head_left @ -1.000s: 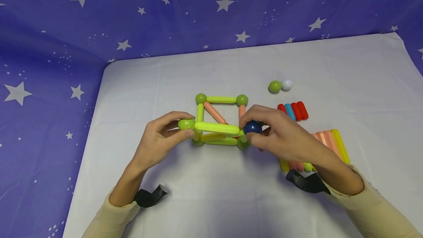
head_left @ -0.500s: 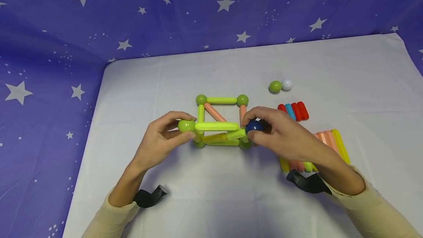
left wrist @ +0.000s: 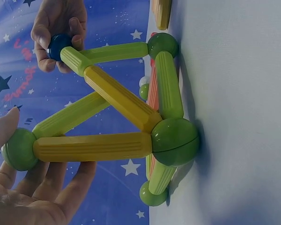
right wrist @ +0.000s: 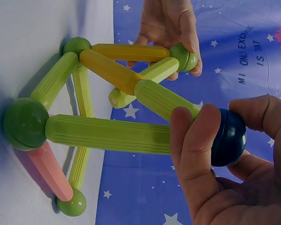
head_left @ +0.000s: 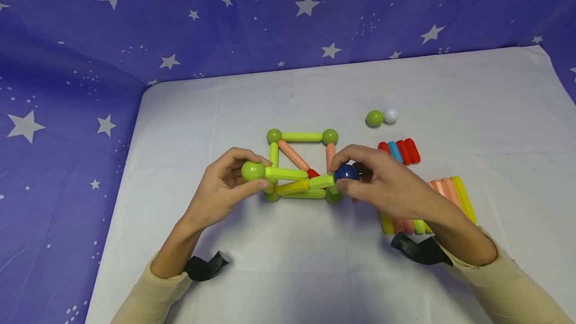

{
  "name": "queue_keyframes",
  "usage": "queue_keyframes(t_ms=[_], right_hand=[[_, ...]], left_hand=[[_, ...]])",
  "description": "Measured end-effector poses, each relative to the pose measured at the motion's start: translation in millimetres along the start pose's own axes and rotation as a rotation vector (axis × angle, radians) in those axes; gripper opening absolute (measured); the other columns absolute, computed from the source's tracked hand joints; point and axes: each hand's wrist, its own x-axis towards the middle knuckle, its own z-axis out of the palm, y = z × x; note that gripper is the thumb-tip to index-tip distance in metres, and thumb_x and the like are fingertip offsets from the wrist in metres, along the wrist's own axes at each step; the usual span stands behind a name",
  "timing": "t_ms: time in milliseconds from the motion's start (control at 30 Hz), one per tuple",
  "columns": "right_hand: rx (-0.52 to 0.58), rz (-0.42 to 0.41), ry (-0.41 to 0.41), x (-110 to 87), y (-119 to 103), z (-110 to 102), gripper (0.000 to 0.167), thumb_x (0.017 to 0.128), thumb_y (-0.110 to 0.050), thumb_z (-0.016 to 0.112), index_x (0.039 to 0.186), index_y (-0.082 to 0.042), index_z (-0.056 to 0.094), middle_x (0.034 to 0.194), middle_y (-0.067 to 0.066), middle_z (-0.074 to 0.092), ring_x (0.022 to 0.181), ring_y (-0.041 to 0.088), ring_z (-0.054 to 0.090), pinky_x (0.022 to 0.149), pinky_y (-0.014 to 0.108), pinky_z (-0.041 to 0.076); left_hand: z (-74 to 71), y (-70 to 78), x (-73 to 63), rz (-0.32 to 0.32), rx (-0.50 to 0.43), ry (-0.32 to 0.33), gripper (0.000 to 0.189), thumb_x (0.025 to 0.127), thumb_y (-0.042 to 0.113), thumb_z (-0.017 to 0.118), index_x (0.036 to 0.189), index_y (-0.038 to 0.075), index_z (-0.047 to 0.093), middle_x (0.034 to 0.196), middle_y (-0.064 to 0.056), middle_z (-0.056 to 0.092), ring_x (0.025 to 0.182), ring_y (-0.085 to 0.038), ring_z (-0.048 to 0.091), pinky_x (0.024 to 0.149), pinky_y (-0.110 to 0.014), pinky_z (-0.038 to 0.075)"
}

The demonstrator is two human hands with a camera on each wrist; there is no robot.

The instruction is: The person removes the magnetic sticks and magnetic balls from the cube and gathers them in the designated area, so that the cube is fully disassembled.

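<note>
Grips upper green ball [head_left: 253, 170] between thumb and fingers of left hand [head_left: 218, 184], and dark blue ball [head_left: 346, 173] likewise in right hand [head_left: 382, 176]. Supports light-green rod [head_left: 286, 174] on upper green ball, with free end apart from dark blue ball. Connects both balls through rods down to frame [head_left: 302, 137], resting on white cloth [head_left: 288, 264]. Laid right of frame: row of red and blue rods [head_left: 408, 151]. Placed farther back: loose green ball [head_left: 374, 118] just beside white ball [head_left: 391, 115].

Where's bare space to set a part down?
Free: white cloth between left hand and starry curtain; also nearside, between the sleeves. Crowded: middle, with the stick frame, and around the right hand, with loose sticks and balls.
</note>
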Motion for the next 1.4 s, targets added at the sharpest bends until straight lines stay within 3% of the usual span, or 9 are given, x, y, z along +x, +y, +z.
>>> queue_keyframes(t_ms=[233,400,800,1100,1400], right_hand=[[0.044,-0.062,-0.004,1.0,2.7,1.4,0.018,0.087,0.000,0.069,0.100,-0.013,0.065,0.099,0.002,0.060,0.084,0.022,0.055,0.068,0.029,0.048],[0.054,-0.050,-0.018,0.3,4.5,1.5,0.019,0.086,-0.001,0.071,0.098,-0.014,0.065,0.100,0.002,0.059,0.088,0.025,0.057,0.071,0.030,0.052],[0.069,-0.022,-0.022,0.9,3.3,2.8,0.018,0.087,-0.001,0.068,0.098,-0.014,0.063,0.097,0.004,0.060,0.085,0.026,0.057,0.067,0.031,0.052],[0.096,0.020,0.061,1.0,4.1,5.1,0.019,0.086,-0.003,0.071,0.098,-0.014,0.061,0.095,0.007,0.059,0.087,0.027,0.054,0.067,0.033,0.051],[0.140,-0.031,0.073,1.1,9.7,3.0,0.021,0.084,0.003,0.071,0.095,-0.013,0.062,0.091,0.008,0.060,0.080,0.028,0.056,0.062,0.031,0.049]], left_hand=[[2.1,0.2,-0.5,-0.003,-0.020,-0.009,0.037,0.084,-0.008,0.073,0.116,-0.002,0.056,0.116,-0.015,0.064,0.094,-0.025,0.066,0.080,-0.032,0.058],[3.1,0.8,0.0,-0.002,-0.012,-0.012,0.038,0.083,-0.009,0.074,0.116,-0.001,0.056,0.116,-0.015,0.065,0.094,-0.025,0.066,0.080,-0.032,0.058],[3.5,0.5,0.3,-0.010,-0.023,-0.022,0.038,0.084,-0.006,0.075,0.116,-0.001,0.056,0.116,-0.013,0.065,0.093,-0.025,0.066,0.078,-0.032,0.058],[3.4,-0.8,0.6,-0.004,-0.020,-0.011,0.038,0.084,-0.009,0.073,0.117,-0.002,0.056,0.116,-0.016,0.064,0.094,-0.025,0.066,0.078,-0.033,0.058],[4.6,-1.4,2.4,-0.008,0.010,-0.007,0.037,0.084,-0.008,0.073,0.117,-0.001,0.056,0.117,-0.014,0.064,0.093,-0.024,0.066,0.078,-0.032,0.058]])
